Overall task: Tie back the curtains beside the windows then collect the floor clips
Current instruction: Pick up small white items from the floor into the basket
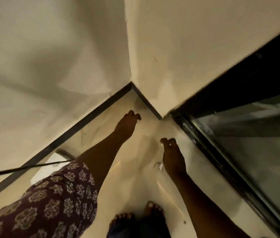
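Down toward the floor [135, 177] both arms are stretched, near a wall corner [131, 83]. The left hand [128, 124] and the right hand [172, 154] are seen with fingers curled — nothing held. A small pale clip [160, 166] lies just beside the right wrist — whether touching cannot be told.

Two hands [127, 122] [172, 155], two bare feet [121, 220] [153, 209], one white clip [160, 166].

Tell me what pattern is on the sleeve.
Pale floral motifs on dark maroon, on the left arm's sleeve, head view.
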